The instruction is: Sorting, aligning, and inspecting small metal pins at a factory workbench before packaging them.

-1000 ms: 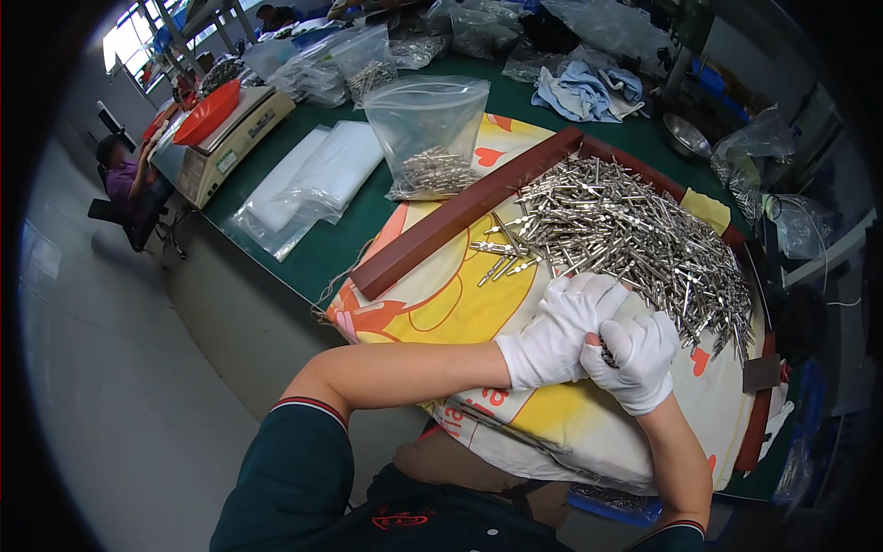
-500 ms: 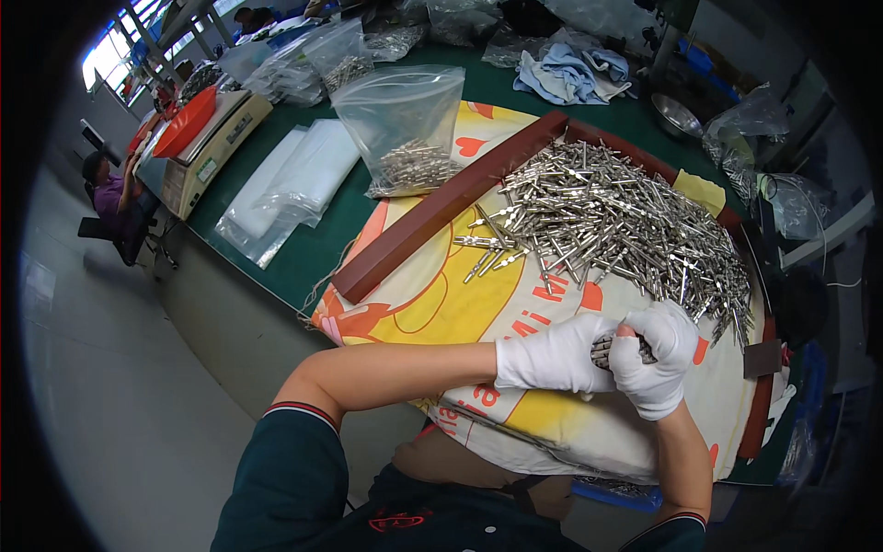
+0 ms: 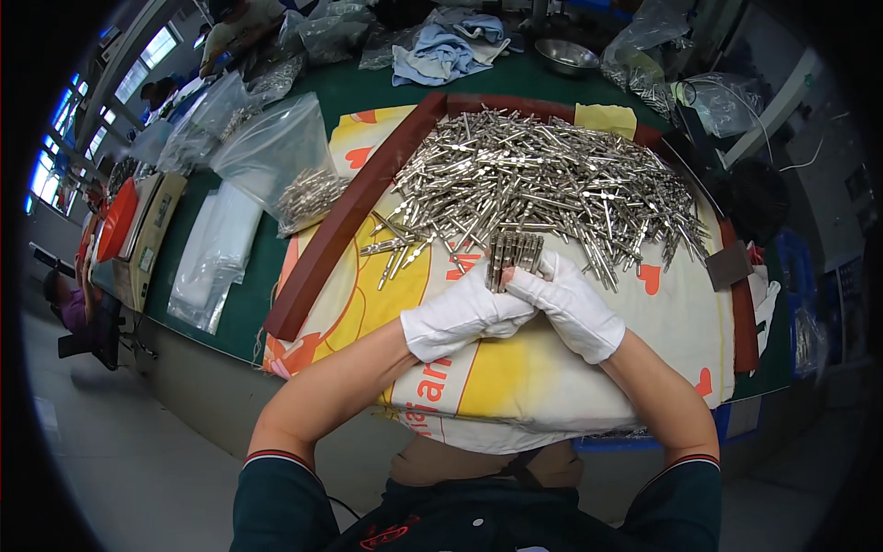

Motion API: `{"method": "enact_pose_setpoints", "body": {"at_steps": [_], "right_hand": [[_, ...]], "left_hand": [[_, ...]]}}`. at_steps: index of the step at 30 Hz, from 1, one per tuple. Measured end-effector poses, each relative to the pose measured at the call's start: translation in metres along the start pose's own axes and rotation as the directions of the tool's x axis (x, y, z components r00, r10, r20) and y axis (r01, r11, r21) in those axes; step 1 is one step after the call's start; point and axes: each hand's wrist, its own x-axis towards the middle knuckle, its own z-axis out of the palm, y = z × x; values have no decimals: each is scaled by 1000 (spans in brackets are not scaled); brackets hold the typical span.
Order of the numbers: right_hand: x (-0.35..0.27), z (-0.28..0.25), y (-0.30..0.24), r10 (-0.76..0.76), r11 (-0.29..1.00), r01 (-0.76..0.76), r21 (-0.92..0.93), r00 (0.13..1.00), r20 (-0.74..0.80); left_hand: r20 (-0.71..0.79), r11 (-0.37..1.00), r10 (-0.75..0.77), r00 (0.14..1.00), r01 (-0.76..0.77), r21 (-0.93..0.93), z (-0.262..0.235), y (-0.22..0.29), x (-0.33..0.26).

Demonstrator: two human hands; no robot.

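A bundle of slim silver metal bits (image 3: 515, 252), like double-ended screwdriver bits, stands side by side with its ends upward between my hands. My left hand (image 3: 462, 315), in a white glove, is closed around the bundle's left and lower side. From the right, my right hand (image 3: 578, 307), gloved too, grips the bundle with a bare thumb tip pressed on its front. A large loose pile of the same bits (image 3: 552, 179) lies just beyond my hands on a printed cloth (image 3: 515, 391).
A dark red wooden frame (image 3: 354, 216) borders the pile. At left are an open clear bag of bits (image 3: 308, 198), flat plastic bags (image 3: 216, 244) and a scale (image 3: 158, 235) with a red tray (image 3: 118, 221). Behind lie blue cloths (image 3: 441, 55) and a metal bowl (image 3: 566, 55). People sit farther off.
My view has swung to the right. Both hands have turned the bundle so its bits now show upright, and they have come to the pile's front edge. Both keep hold of it.
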Motion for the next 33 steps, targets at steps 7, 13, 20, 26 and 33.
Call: {"method": "enact_pose_setpoints", "body": {"at_steps": [7,13,20,26,33], "right_hand": [[0,-1,3,5,999,-4,52,1000,-13],[1,-9,2,46,999,-46,4,999,-3],[2,-16,6,127,984,-126,126,992,0],[2,-7,5,52,974,-46,222,998,-21],[2,-1,7,1,976,11,216,998,-55]], "left_hand": [[34,999,-32,999,30,37,1,6,-2],[67,998,-11,998,16,-66,-4,3,0],[45,995,13,999,-9,-97,-11,-3,4],[-7,984,-5,1000,4,-179,-6,-1,1],[42,979,21,999,-12,-205,-8,-3,2]]}}
